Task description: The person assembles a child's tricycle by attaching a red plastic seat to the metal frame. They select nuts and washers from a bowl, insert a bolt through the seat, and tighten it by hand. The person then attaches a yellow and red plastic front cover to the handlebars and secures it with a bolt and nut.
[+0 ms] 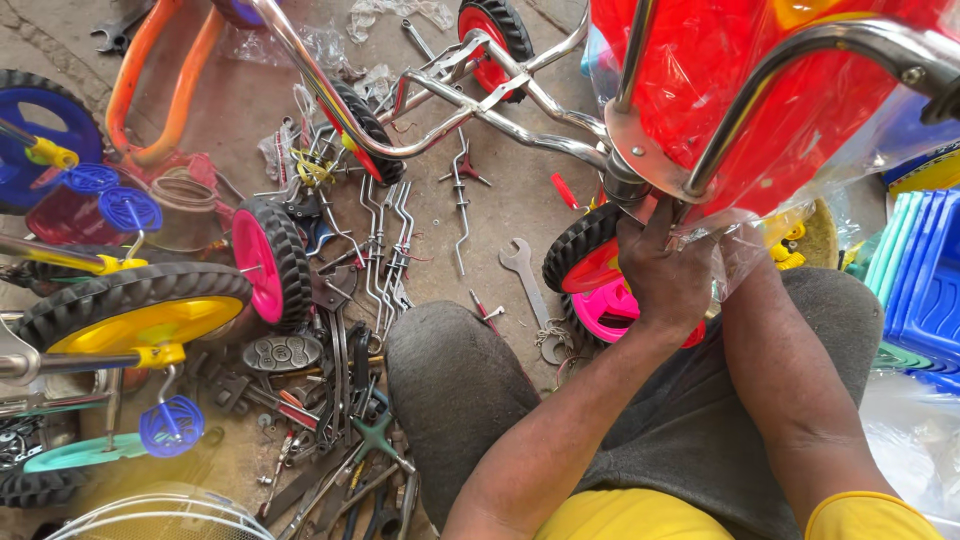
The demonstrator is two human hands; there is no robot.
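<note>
The red seat [740, 90], wrapped in clear plastic [745, 255], sits upside-down on the chrome frame [520, 115] just above the person's lap, at the upper right of the view; under it a chrome bracket [640, 165] meets a dark post [622, 188]. The left hand [665, 275] is pressed up against that joint, fingers curled around the post just below the bracket; whether they pinch a nut or only steady the post cannot be told. The right hand [745, 250] is mostly hidden behind the plastic wrap, so its fingers cannot be judged; the forearm runs up to the seat's underside.

Risks, as I judge them: the loose wrap could catch in the joint or slip under the fingers, spoiling the grip; the frame rests on little more than the knees and the wheel [590, 265] with its pink hub [610, 305], so a hard twist could tip it sideways onto the floor clutter; a small fastener dropped here would vanish among the rods [385, 245], the pedal [283, 352] and other bits below; the spanner [525, 275] lies near the left knee but apart from both hands, so a reach for it would leave the seat unsupported.
</note>
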